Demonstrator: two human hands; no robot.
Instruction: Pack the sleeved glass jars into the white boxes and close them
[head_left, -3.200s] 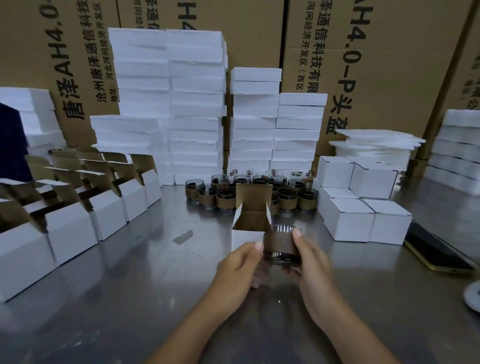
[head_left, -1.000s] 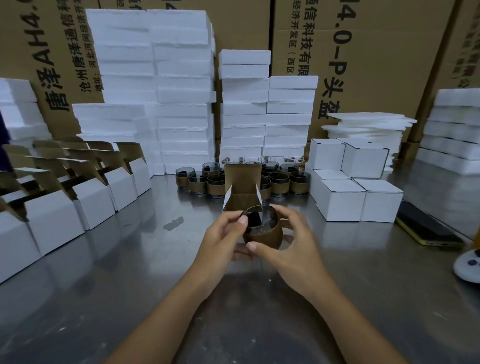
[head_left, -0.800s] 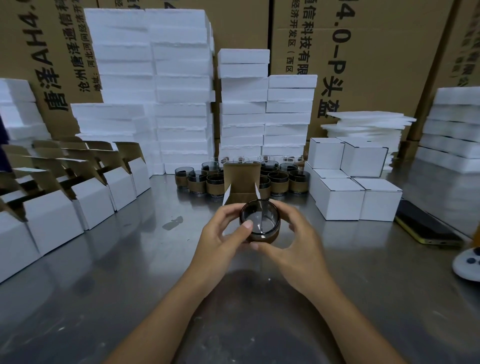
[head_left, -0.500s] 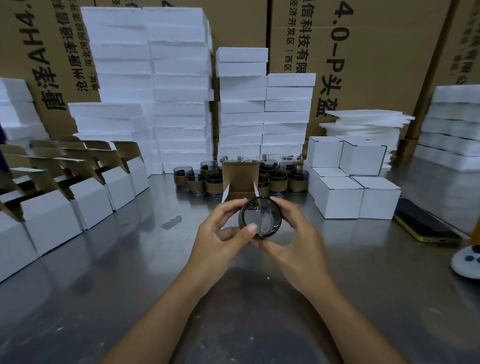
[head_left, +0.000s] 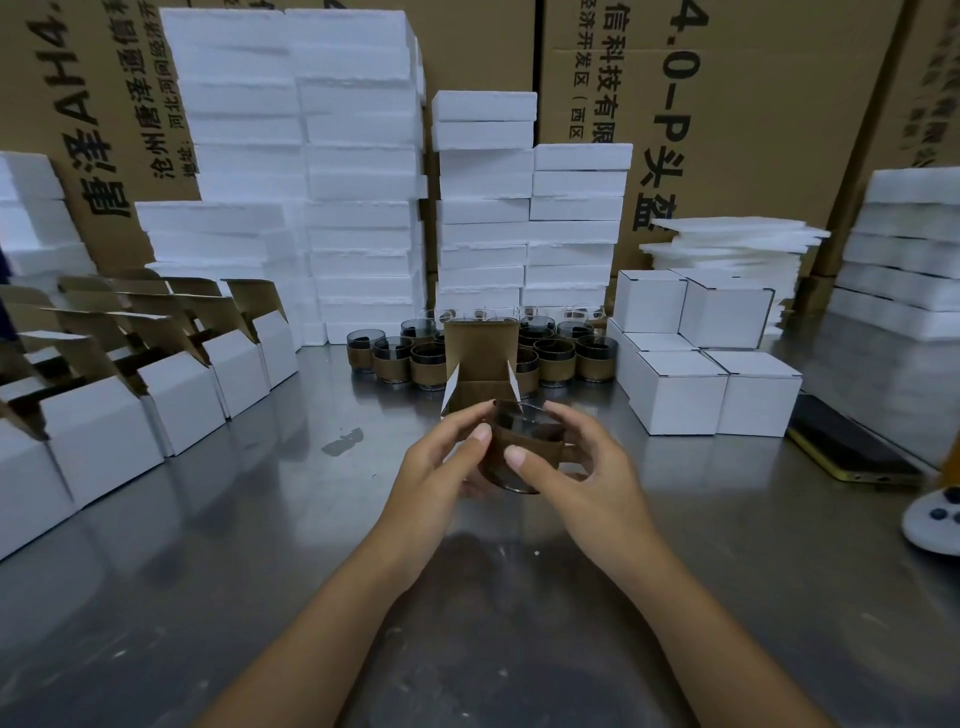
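Note:
Both hands hold one glass jar (head_left: 522, 441) in a brown paper sleeve above the steel table, just in front of an open white box (head_left: 480, 371) whose brown-lined lid stands up. My left hand (head_left: 441, 467) grips the jar's left side with the thumb on the sleeve. My right hand (head_left: 582, 473) grips its right side, thumb across the front. The jar's mouth points up and slightly away. Several more sleeved jars (head_left: 556, 358) stand in a cluster behind the box.
Rows of open white boxes (head_left: 171, 400) fill the left side. Closed white boxes (head_left: 717, 389) are stacked at the right. Foam slabs (head_left: 358, 171) and brown cartons line the back. A phone (head_left: 852, 447) and a white device (head_left: 935, 525) lie at the right edge.
The jar, tipped with its mouth toward me half a second ago, is turned back so the sleeve side faces me. Both hands stayed in front of the open box.

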